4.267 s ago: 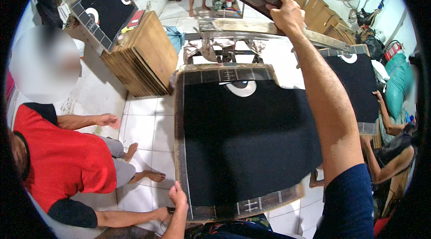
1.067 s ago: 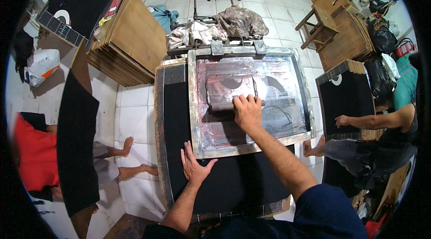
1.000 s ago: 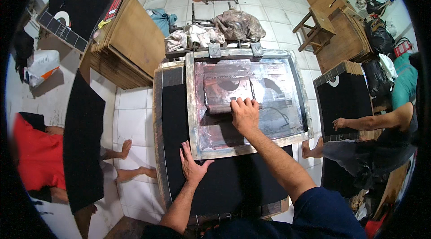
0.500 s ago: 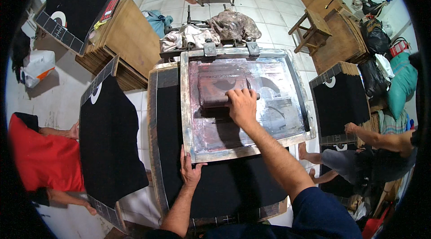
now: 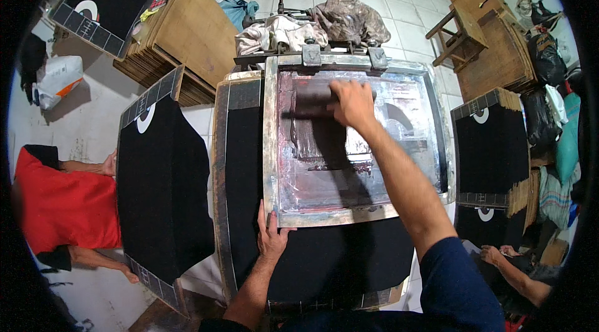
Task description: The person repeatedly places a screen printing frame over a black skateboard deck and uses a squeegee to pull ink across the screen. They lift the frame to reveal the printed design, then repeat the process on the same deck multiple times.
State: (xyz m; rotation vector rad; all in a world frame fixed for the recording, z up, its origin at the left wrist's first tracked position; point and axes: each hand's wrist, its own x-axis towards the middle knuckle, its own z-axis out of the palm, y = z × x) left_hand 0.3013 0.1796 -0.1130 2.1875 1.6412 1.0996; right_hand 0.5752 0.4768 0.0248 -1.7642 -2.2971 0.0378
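A screen-printing frame (image 5: 399,214) with a worn wooden border lies over a board covered in black fabric (image 5: 324,263). My right hand (image 5: 353,105) is closed around a squeegee (image 5: 310,98), partly smeared by motion, over the far part of the mesh. Dark ink (image 5: 312,148) lies on the mesh on the near side of the squeegee, ending in a ragged edge. The hand and its shadow hide part of the mesh. My left hand (image 5: 272,241) grips the frame's near left corner, fingers along its left side and thumb along the near edge.
Two metal clamps (image 5: 311,55) hold the frame's far edge; crumpled cloths (image 5: 281,34) lie behind. At left, a person in red (image 5: 68,198) holds a black-covered board (image 5: 162,188). Another person's hand (image 5: 491,255) is at right, near stacked boards (image 5: 490,145). A wooden stool (image 5: 462,35) stands beyond.
My right hand has moved the squeegee away from me, and inked mesh now shows on its near side. My left hand stays at the corner. The person at right has leaned lower.
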